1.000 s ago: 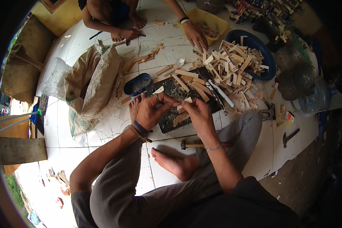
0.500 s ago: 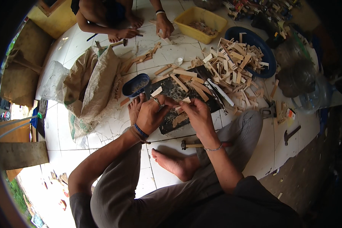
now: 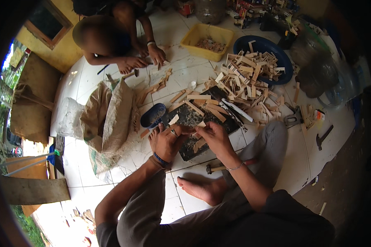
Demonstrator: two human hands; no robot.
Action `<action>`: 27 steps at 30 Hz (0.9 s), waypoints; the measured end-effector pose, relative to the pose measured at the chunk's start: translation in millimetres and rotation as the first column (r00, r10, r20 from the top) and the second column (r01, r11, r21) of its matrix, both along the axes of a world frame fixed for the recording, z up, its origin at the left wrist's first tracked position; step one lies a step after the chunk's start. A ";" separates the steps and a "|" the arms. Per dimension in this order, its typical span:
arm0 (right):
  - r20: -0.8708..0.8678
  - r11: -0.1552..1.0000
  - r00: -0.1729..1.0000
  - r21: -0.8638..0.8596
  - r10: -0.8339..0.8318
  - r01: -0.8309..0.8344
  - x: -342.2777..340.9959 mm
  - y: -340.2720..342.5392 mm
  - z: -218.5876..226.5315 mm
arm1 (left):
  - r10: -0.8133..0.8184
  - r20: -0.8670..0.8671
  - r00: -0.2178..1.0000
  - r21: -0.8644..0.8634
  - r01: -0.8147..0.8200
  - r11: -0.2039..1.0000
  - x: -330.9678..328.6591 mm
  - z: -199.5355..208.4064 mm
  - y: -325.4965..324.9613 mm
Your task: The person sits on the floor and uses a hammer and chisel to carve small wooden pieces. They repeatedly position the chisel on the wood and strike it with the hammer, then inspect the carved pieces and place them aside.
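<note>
Over a dark board [image 3: 187, 153] strewn with shavings, my two hands meet fingertip to fingertip. My left hand [image 3: 168, 142] is closed in a pinch, with a ring and wrist bands showing. My right hand [image 3: 214, 139] is closed too, and a small pale wooden piece [image 3: 201, 124] stands out at its fingertips. The fingers hide most of what is between them. Just beyond my left knuckles is another short wooden piece [image 3: 174, 119]; I cannot tell whether it touches the hand. Wooden strips [image 3: 195, 108] lie on the board's far part.
A heap of wooden pieces [image 3: 251, 78] spills from a blue basin [image 3: 285, 61]. Nearby are a blue tray [image 3: 153, 116], a yellow tub [image 3: 187, 41], a sack [image 3: 118, 113] and hammers [image 3: 324, 138], one by my foot [image 3: 202, 190]. Across from me, another person's hands [image 3: 154, 55] work on wood.
The view has tilted up and leftward, so the scene sits lower. My hands stay together over the board. The other person has bent forward, head now in view.
</note>
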State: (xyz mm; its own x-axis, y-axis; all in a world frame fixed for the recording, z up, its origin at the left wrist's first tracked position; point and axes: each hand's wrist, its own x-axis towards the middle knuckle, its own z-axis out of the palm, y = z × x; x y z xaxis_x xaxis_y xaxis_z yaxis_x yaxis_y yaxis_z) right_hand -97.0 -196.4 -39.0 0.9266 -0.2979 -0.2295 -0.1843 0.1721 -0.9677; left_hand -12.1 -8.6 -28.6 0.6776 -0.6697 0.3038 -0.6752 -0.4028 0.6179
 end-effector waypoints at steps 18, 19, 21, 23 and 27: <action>0.149 0.998 0.989 0.060 0.017 -0.026 -6.1 -2.9 3.7 | 0.166 -0.157 0.974 0.027 -0.164 0.986 -2.0 -6.9 -0.2; 0.112 0.999 0.993 0.013 0.037 -0.039 -13.5 -8.8 4.4 | 0.166 -0.184 0.969 0.008 -0.168 0.986 -2.9 -6.4 -0.1; 0.096 0.997 0.993 -0.043 0.062 -0.058 -26.0 -20.2 0.8 | 0.145 -0.218 0.965 -0.046 -0.159 0.986 -2.8 -4.7 -1.6; -0.073 0.946 0.970 -0.218 0.231 -0.242 -46.4 -37.1 -9.3 | 0.178 -0.192 0.965 0.020 -0.178 0.984 -2.9 -0.9 -2.7; -0.292 0.348 0.847 -0.815 0.443 -0.463 -98.8 -68.2 -45.6 | 0.074 -0.070 0.995 -0.001 -0.074 0.997 -3.6 11.1 -5.3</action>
